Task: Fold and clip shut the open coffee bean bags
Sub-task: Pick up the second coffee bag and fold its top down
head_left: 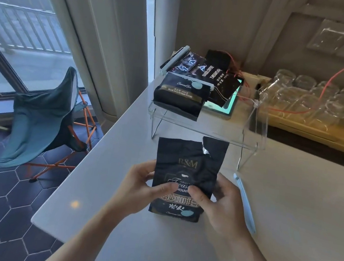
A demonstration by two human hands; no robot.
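Observation:
A black coffee bean bag (185, 172) stands upright on the white counter (287, 213), its torn top open and unfolded. My left hand (143, 187) grips its left side and my right hand (220, 203) grips its right side, thumbs pressed on the front. A long pale blue sealing clip (245, 202) lies on the counter just right of my right hand. On a clear acrylic stand (253, 128) behind, a folded bag (180, 95) carries a clip across its top, and two more bags (216, 76) lie behind it, one with a clip (173, 58).
Upturned glasses (317, 95) fill a yellow tray (321, 133) at the back right, with a red cable (338, 72) running to a wall socket. A teal folding chair (44, 121) stands on the floor beyond the counter's left edge.

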